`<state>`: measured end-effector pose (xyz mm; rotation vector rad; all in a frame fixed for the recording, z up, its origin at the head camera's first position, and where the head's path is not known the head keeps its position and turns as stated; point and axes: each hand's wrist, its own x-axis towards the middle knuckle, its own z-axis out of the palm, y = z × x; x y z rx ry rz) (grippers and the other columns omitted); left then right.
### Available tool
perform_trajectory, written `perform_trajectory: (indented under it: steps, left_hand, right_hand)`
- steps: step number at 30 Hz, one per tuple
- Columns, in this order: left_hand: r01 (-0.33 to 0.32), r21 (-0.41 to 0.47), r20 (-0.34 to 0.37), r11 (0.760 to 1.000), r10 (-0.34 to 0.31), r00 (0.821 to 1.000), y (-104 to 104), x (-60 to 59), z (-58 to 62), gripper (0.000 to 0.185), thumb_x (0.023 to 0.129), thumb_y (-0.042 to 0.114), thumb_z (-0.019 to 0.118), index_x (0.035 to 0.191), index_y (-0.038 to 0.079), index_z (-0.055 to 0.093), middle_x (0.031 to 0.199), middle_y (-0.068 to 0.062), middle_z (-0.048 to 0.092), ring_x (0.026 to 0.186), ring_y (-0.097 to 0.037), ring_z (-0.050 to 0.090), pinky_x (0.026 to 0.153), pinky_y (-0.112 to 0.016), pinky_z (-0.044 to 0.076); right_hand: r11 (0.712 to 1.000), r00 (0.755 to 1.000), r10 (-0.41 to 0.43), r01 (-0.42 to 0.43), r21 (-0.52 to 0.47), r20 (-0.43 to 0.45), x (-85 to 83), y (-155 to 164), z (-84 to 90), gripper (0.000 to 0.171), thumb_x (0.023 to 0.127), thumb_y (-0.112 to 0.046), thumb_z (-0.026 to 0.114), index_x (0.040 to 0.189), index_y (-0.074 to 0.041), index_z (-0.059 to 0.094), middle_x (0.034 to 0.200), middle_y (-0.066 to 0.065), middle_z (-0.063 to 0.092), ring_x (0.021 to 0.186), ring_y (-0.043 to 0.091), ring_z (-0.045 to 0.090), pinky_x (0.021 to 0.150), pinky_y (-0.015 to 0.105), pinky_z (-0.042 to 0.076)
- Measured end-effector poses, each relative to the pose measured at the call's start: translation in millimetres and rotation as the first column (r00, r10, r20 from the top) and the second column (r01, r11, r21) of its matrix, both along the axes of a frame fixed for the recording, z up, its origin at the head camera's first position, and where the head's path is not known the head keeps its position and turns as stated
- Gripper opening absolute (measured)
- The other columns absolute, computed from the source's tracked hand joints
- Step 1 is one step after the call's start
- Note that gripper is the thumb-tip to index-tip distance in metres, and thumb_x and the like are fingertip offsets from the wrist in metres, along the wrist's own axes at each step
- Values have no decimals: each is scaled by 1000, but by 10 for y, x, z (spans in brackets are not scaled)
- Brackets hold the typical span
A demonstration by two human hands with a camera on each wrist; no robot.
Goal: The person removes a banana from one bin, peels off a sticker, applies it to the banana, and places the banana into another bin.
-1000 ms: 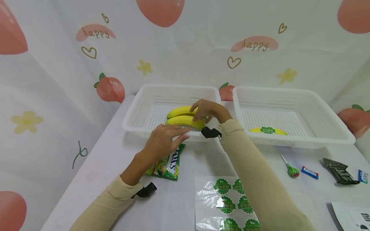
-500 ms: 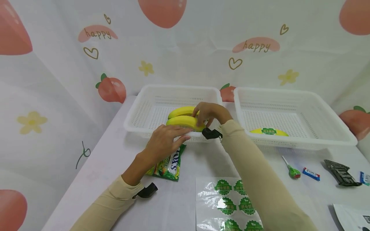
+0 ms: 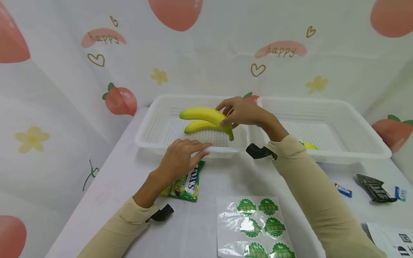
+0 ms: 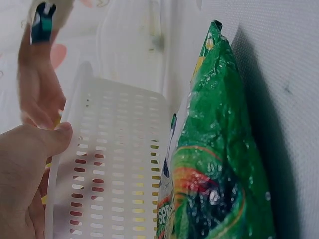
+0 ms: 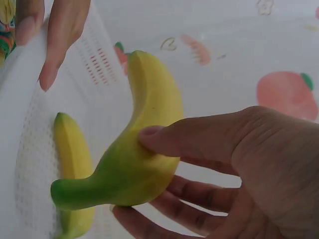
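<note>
In the head view my right hand [image 3: 242,111] holds a yellow banana [image 3: 203,114] with a green stem above the left white basket [image 3: 155,145]. The right wrist view shows my thumb on one side of this banana [image 5: 144,134] and fingers behind it. A second banana [image 3: 198,126] lies in the same basket, partly covered by the raised one. My left hand [image 3: 180,156] grips the basket's front rim. In the left wrist view the thumb of the left hand [image 4: 25,164] lies over the rim, with fingers on its other side.
A green candy bag [image 3: 187,184] lies before the left basket. The right white basket [image 3: 371,150] contains a banana [image 3: 309,146], partly hidden by my sleeve. A sheet of green stickers [image 3: 255,225], a black wrapper [image 3: 375,188] and small blue packets [image 3: 343,190] lie on the table.
My right hand has taken hold of the nearer banana and lifted it up off the basket's floor, moving slightly right. The left hand has stayed on the rim.
</note>
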<state>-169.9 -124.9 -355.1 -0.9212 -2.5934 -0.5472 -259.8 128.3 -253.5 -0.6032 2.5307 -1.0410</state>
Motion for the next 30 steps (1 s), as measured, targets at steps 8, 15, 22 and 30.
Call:
perform_trajectory:
  steps: [8,15,22,30]
  left_hand:
    - [7,10,-18,1000,-7,1000,-29,-12,-12,33,104,36,69,135,26,75,121,-1,79,110,-23,75,83,-41,56]
    - [16,32,-56,999,-15,998,-67,-23,-13,32,100,33,75,130,22,78,117,0,80,106,-23,76,81,-41,55]
    - [0,19,-30,1000,0,1000,-94,12,7,34,103,35,71,135,24,75,121,-1,79,110,-23,75,86,-42,55]
    - [3,23,-28,1000,-3,1000,-94,21,17,33,104,34,70,135,24,75,119,-2,80,108,-24,75,83,-42,54]
  right_hand:
    - [999,967,-32,31,-8,-253,537,458,191,48,91,-20,81,137,-16,69,116,6,69,109,23,62,92,43,54]
    - [995,970,-3,-20,-93,-243,1003,813,54,50,93,-14,83,140,-13,67,115,3,69,108,16,62,90,25,59]
    - [994,981,16,-36,-101,-191,1308,978,-349,49,93,-15,84,138,-15,67,115,0,70,104,14,65,79,29,61]
    - [995,991,28,-39,-87,-128,1420,1088,-740,43,94,-15,81,135,-13,69,116,-2,70,106,15,63,82,30,61]
